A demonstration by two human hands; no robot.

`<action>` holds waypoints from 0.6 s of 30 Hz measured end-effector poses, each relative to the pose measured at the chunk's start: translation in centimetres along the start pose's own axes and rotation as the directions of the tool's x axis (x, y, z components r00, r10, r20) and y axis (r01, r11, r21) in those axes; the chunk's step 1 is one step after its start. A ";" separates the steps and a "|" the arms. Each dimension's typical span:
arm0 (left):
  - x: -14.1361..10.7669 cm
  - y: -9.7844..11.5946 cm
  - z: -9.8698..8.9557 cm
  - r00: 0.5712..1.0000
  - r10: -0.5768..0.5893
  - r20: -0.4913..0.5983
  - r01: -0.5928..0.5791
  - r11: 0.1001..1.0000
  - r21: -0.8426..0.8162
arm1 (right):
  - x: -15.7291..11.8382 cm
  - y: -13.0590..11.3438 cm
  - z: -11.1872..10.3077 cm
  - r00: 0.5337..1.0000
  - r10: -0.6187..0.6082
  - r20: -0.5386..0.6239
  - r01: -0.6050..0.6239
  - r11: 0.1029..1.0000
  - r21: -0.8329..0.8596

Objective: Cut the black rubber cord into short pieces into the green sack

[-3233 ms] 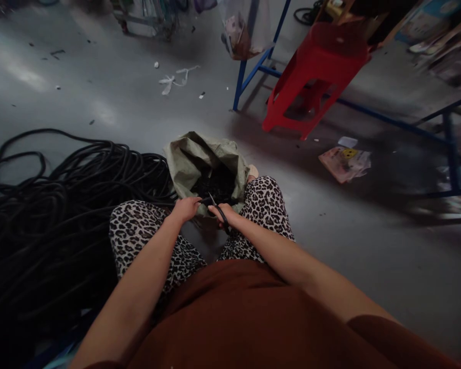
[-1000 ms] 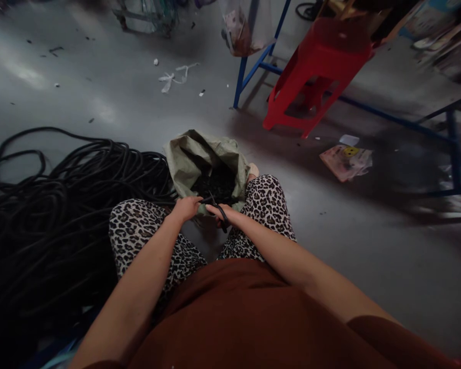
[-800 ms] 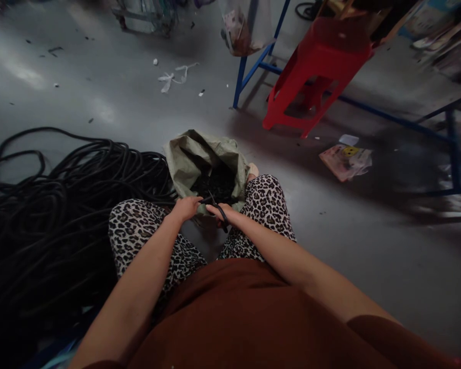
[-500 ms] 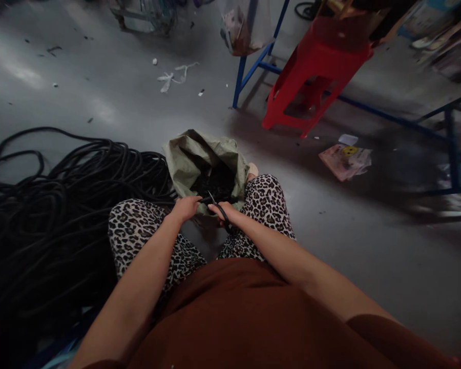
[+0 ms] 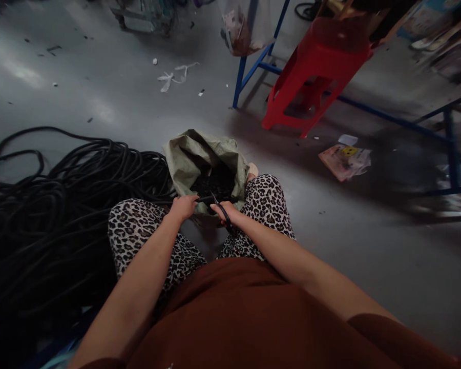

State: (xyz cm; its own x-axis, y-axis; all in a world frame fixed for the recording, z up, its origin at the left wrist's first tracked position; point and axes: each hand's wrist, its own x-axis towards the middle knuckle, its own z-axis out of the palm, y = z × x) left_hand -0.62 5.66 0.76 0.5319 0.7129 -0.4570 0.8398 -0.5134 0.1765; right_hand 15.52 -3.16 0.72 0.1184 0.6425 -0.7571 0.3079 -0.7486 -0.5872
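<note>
My left hand (image 5: 184,207) is closed around a black rubber-like cord (image 5: 205,199), whose end sticks out to the right over a sack. In my right hand (image 5: 227,211) is a pair of scissors (image 5: 226,218) with dark handles; the blades point up and left, at the cord's end. Whether the blades touch the cord I cannot tell. Below both hands the greenish woven sack (image 5: 179,159) stands with its mouth wide, and dark pieces (image 5: 215,179) lie inside. To the left, a large tangled heap of black cord (image 5: 80,174) covers the floor beside my leg.
A red plastic stool (image 5: 322,56) stands at the upper right beside a blue metal frame (image 5: 240,79). A clear bag (image 5: 242,31) hangs there. Plastic packaging (image 5: 346,161) and white scraps (image 5: 167,81) lie on the grey floor.
My left hand has shifted slightly left, and more of the cord shows between my hands. The scissors have tilted a little, still in my right hand.
</note>
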 end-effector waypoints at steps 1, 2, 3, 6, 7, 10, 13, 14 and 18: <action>0.0 0.0 0.0 1.000 -0.002 0.002 0.002 1.000 0.007 | 0.1 0.1 0.0 1.000 -0.007 0.005 0.007 1.000 -0.004; -0.1 0.1 -0.1 1.000 -0.006 0.006 0.006 1.000 0.013 | 0.2 0.2 0.1 1.000 -0.013 0.011 0.013 1.000 -0.010; -0.1 0.1 -0.2 1.000 -0.010 0.011 0.010 1.000 0.018 | 0.3 0.3 0.1 1.000 -0.018 0.018 0.018 1.000 -0.019; -0.2 0.3 -0.3 0.999 -0.023 0.035 0.022 0.999 0.030 | 0.5 0.5 0.1 0.999 -0.036 0.031 0.037 0.998 -0.055; -0.2 0.3 -0.4 0.999 -0.025 0.042 0.024 0.999 0.030 | 0.5 0.6 0.1 0.999 -0.039 0.028 0.041 0.997 -0.067; -0.2 0.3 -0.4 0.999 -0.030 0.046 0.028 0.999 0.025 | 0.5 0.5 -0.1 0.999 -0.040 0.013 0.041 0.995 -0.086; -0.2 0.2 -0.3 0.998 -0.039 0.043 0.038 0.999 0.020 | 0.3 0.4 -0.2 0.999 -0.034 0.001 0.034 0.993 -0.111; -0.2 0.2 -0.3 0.998 -0.041 0.041 0.040 0.999 0.020 | 0.3 0.3 -0.3 0.999 -0.032 -0.003 0.031 0.992 -0.120; -0.1 0.1 -0.2 0.999 -0.043 0.028 0.042 0.999 0.024 | 0.1 0.0 -0.7 1.000 -0.012 -0.026 0.008 0.988 -0.152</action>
State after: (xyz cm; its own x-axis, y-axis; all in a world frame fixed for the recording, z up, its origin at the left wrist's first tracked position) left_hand -0.55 5.67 1.02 0.4921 0.7209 -0.4880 0.8586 -0.4943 0.1355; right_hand 16.17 -3.05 0.84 0.1389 0.6558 -0.7420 0.4484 -0.7097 -0.5433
